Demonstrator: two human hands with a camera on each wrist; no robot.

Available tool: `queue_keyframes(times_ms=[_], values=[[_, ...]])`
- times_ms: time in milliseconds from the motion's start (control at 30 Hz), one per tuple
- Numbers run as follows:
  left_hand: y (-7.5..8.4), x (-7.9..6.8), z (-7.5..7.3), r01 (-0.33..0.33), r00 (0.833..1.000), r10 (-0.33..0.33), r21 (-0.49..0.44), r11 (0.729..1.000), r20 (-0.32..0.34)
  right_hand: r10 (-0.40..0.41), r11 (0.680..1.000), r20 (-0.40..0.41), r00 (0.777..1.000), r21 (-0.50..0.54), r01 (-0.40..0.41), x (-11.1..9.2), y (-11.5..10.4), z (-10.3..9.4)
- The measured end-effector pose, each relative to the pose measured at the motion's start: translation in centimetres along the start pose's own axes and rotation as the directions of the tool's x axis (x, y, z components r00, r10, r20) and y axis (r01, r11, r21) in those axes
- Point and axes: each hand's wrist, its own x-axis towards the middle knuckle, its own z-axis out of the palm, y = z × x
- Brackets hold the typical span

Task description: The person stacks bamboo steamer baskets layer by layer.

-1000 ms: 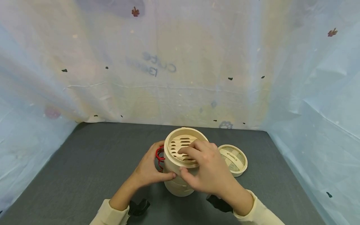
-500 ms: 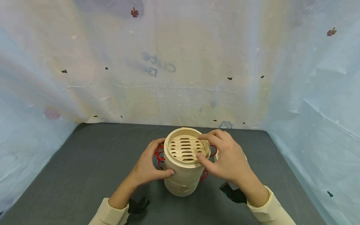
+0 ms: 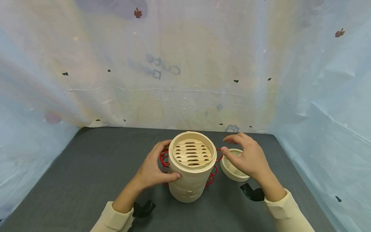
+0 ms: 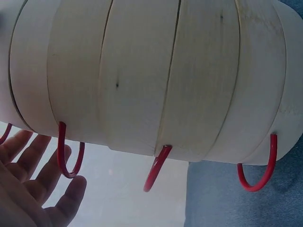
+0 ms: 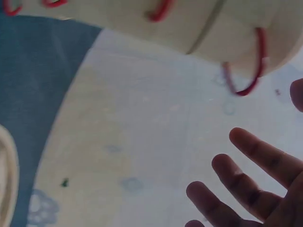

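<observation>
A tall stack of bamboo steamer baskets (image 3: 188, 182), with red loop handles down both sides, stands upright on the dark table. Its top is uncovered, and a slatted base (image 3: 191, 154) shows inside the rim. My left hand (image 3: 152, 169) rests at the stack's left side, thumb across the front; in the left wrist view its fingers (image 4: 47, 182) lie relaxed and spread beside a red handle (image 4: 71, 172). To the right of the stack my right hand (image 3: 250, 158) hovers with loosely bent fingers, holding nothing. Below it lies a round bamboo lid (image 3: 235, 177), partly covered by the hand.
The dark grey tabletop (image 3: 95, 174) extends around the stack. Pale printed plastic sheeting (image 3: 185, 96) hangs behind it and along both sides. Black bands (image 3: 143, 211) are worn at both wrists, below cream sleeves.
My right hand has moved from over the top basket's rim away to the right, over the lid. The slatted base is now fully in view. My left hand and the stack stay nearly still.
</observation>
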Motion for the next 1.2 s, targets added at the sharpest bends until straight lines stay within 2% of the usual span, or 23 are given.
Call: queue_keyframes(times_ms=[233,467,700,1000,1200], values=[[0.4,0.2,-0.1,-0.015,1.000,0.015,-0.016,1.000,0.002,0.093,0.996,0.080,0.992,-0.026,-0.091,-1.5,2.8,1.8],[0.8,0.5,-0.1,-0.021,1.000,0.021,-0.027,0.999,0.000,0.151,0.988,0.156,0.976,-0.053,-0.144,-3.4,5.6,3.9],[0.8,0.5,-0.1,-0.033,0.999,0.034,-0.034,0.999,0.002,0.203,0.978,0.216,0.955,-0.086,-0.189,-4.8,6.6,5.2],[1.0,0.6,-0.2,-0.029,1.000,0.029,-0.031,0.999,0.001,0.221,0.972,0.269,0.937,-0.133,-0.192,-5.5,7.9,6.6],[1.1,0.5,-0.3,-0.023,1.000,0.024,-0.037,0.999,0.006,0.203,0.973,0.264,0.943,-0.165,-0.163,-5.7,8.4,7.3]])
